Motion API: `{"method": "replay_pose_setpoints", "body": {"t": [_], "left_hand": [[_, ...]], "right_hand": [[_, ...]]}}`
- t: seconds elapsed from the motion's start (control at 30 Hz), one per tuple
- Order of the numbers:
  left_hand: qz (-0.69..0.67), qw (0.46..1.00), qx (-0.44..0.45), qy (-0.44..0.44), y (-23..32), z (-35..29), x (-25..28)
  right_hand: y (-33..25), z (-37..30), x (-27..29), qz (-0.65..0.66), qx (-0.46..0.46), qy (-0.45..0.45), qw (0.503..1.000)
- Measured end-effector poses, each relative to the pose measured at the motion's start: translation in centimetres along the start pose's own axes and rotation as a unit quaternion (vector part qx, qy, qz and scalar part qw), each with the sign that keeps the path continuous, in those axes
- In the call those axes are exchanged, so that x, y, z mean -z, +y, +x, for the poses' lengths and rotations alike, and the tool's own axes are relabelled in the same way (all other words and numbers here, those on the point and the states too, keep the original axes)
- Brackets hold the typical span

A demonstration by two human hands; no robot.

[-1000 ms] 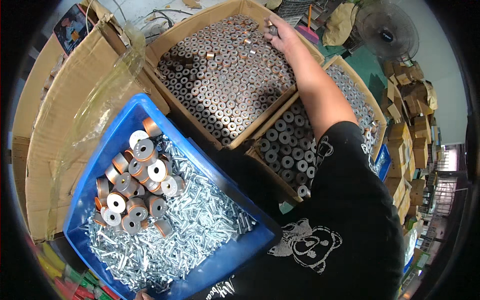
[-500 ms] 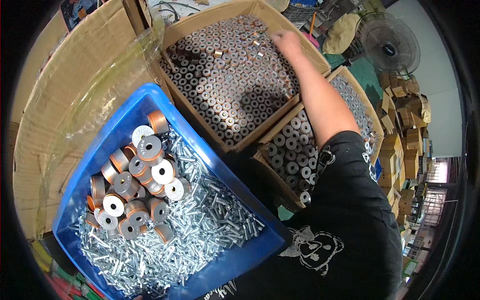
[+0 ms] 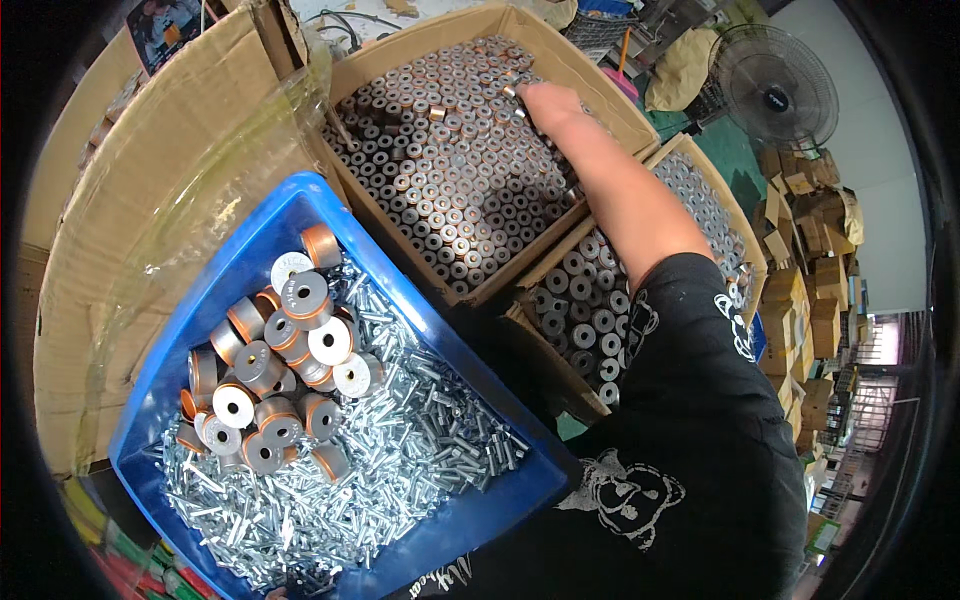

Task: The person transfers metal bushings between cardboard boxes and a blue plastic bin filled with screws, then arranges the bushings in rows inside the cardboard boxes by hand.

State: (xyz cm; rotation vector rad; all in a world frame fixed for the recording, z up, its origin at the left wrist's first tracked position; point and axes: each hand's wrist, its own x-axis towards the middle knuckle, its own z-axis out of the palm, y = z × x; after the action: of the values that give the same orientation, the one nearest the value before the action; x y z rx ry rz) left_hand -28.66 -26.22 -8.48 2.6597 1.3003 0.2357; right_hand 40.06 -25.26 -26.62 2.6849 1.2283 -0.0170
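My right hand (image 3: 550, 103) reaches into a large cardboard box (image 3: 380, 235) filled with rows of short metal cylinders (image 3: 455, 190), each with a centre hole and a copper-orange band. Its fingers are drawn together at a small metal cylinder (image 3: 509, 91) lying on its side on top of the others; the fingertips are partly hidden. Another cylinder (image 3: 437, 114) lies tipped over to the left. My left hand is out of sight. Nearer, a blue plastic tub (image 3: 400, 290) holds many small silvery screw-like pins (image 3: 390, 490) and a heap of larger banded metal cylinders (image 3: 258, 368).
A second cardboard box (image 3: 745, 215) of cylinders stands at the right, partly under my forearm. Tall cardboard flaps (image 3: 130, 270) with clear tape rise on the left. A standing fan (image 3: 778, 95) and stacked cartons (image 3: 790, 310) are farther right.
My right hand has moved left and slightly nearer, from close to the box's far right wall to the tipped cylinder. The whole view has shifted a little.
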Motion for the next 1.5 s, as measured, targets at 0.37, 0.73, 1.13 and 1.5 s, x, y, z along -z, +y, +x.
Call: {"method": "replay_pose_setpoints", "body": {"t": [0.37,0.73,1.13,1.5], "left_hand": [[0.026,0.997,0.035,-0.070,0.0,-0.2,0.3],[-0.063,0.991,0.093,0.078,0.2,-1.2,-1.2],[-0.084,0.980,-0.019,0.182,-1.4,-1.9,-1.7],[-0.150,0.973,-0.056,0.165,-2.7,-2.1,-1.2]], "right_hand": [[1.4,-0.1,-1.4,-0.024,0.044,0.029,0.998],[1.5,-0.7,0.1,0.453,-0.087,0.112,0.880],[-13.7,-10.4,30.1,0.699,0.234,0.000,0.676],[-42.0,-6.9,33.8,0.016,0.361,-0.117,0.925]]}}
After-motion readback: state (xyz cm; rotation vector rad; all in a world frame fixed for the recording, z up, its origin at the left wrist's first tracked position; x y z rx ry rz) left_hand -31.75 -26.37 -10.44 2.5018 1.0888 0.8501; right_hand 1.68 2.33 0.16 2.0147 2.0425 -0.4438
